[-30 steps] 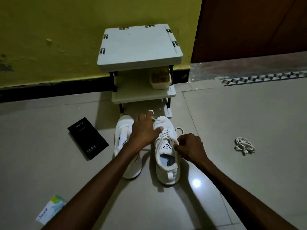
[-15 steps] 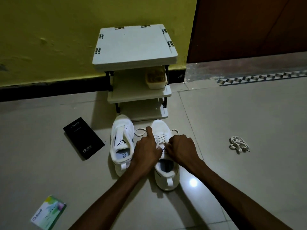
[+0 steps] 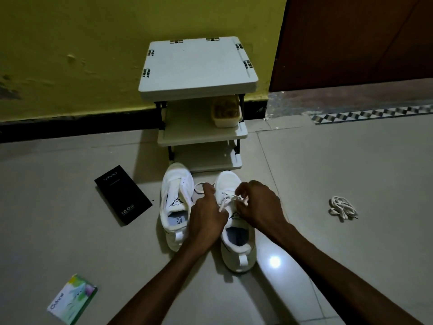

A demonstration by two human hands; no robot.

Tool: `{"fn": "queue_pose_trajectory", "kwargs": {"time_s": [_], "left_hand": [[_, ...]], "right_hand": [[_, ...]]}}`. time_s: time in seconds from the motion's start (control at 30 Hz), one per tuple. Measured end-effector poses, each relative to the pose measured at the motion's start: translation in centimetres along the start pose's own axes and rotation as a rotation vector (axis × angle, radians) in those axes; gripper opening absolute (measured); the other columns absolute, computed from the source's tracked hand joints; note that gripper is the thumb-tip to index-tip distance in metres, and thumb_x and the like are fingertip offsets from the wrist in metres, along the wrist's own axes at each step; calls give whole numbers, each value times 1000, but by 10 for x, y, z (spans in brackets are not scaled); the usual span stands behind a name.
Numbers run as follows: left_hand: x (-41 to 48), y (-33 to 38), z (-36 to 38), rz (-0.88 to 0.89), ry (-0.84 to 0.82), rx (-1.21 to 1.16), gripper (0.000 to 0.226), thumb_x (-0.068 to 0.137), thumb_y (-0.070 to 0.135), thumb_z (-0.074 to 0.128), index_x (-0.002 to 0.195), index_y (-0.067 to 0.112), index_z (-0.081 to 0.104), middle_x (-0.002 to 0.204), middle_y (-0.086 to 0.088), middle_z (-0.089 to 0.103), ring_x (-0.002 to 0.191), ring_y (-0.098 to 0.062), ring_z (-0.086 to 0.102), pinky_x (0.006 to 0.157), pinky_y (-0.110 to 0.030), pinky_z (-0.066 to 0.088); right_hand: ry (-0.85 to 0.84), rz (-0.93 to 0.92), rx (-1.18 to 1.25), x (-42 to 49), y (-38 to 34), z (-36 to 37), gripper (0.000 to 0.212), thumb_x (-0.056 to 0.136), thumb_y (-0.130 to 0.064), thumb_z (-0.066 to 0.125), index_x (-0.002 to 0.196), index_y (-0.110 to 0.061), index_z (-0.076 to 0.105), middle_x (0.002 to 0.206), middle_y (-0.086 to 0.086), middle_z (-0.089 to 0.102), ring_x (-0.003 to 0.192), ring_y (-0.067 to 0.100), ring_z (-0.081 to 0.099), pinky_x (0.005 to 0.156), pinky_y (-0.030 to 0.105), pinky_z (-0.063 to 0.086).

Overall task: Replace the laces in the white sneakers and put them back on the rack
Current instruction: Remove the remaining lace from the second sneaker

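Note:
Two white sneakers stand side by side on the floor in front of a small white rack (image 3: pixel 198 66). The left sneaker (image 3: pixel 176 202) has no lace in its eyelets. Over the right sneaker (image 3: pixel 236 233) both my hands work a white lace (image 3: pixel 230 199). My left hand (image 3: pixel 207 216) pinches one end of the lace, a loop of it trailing between the shoes. My right hand (image 3: pixel 257 207) pinches the other end above the eyelets. A loose bundle of white lace (image 3: pixel 342 207) lies on the floor to the right.
A black phone box (image 3: pixel 123 194) lies left of the sneakers and a small green-and-white box (image 3: pixel 72 299) near the lower left. A tan container (image 3: pixel 226 112) sits on the rack's middle shelf. Yellow wall behind, brown door at the right.
My left hand pulled back from the right sneaker's toe to its lacing, beside my right hand. Both hands now hold the lace close together over the eyelets.

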State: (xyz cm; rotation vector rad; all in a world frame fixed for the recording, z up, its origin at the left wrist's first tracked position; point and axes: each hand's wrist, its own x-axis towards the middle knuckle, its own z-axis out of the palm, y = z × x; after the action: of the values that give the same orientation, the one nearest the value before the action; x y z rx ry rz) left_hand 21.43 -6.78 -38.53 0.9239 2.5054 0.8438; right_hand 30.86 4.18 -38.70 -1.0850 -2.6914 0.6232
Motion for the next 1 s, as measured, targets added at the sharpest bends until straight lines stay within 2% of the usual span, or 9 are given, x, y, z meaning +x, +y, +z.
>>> {"fn": "queue_pose_trajectory", "kwargs": {"time_s": [0.13,0.33,0.4,0.5,0.53,0.6,0.73,0.87,1.0], "left_hand": [[-1,5,0,7,4,10,54,85,25,68,126,17,36,103,-7,65,94,-29,64,68,-30,40],[1,3,3,61,9,99,48,85,17,64,124,15,35,97,-10,67,89,-32,65,67,-35,46],[1,1,6,86,24,140,51,85,13,63,126,18,33,95,-10,68,86,-31,66,70,-39,53],[3,-5,6,106,34,90,54,82,17,68,120,24,31,93,-7,68,80,-26,67,68,-41,58],[4,-5,6,103,29,75,53,82,18,69,119,24,31,94,-6,68,79,-24,68,66,-40,58],[3,-5,5,94,21,83,52,83,18,69,119,23,31,95,-6,68,80,-23,67,66,-36,58],[5,-3,8,100,2,121,52,83,13,66,121,21,32,98,-9,67,84,-26,66,69,-36,55],[6,-2,6,96,8,129,53,84,17,66,125,18,33,99,-11,67,87,-29,65,69,-33,48],[7,-1,7,109,7,102,54,84,22,67,125,18,33,98,-9,68,87,-29,66,73,-37,53]], "right_hand": [[-108,-261,-188,12,-14,5,17,83,-29,64,95,-18,69,99,4,61,92,25,59,69,28,42],[-138,-349,-385,25,-17,10,23,85,-31,63,96,-13,71,95,8,67,87,27,63,77,35,52],[-79,-261,-340,30,-16,3,19,85,-25,63,91,-8,70,90,10,67,82,28,64,72,33,51],[147,133,-81,41,12,-13,21,77,-26,68,69,-7,68,64,8,62,64,26,62,56,26,42],[148,236,3,42,23,-15,24,74,-28,71,68,-5,68,60,7,60,61,25,62,54,25,39],[45,280,6,36,33,-13,26,73,-30,74,82,-6,69,74,8,64,70,26,64,58,25,41],[13,-1,95,24,18,-5,34,75,-15,71,109,-14,67,102,7,62,91,23,60,74,29,48],[-103,-287,-182,19,-2,1,24,80,-27,68,101,-17,73,101,9,64,94,26,57,78,33,50],[-135,-381,-409,24,-12,8,23,87,-32,61,98,-16,73,97,8,65,95,28,55,78,34,44]]}}
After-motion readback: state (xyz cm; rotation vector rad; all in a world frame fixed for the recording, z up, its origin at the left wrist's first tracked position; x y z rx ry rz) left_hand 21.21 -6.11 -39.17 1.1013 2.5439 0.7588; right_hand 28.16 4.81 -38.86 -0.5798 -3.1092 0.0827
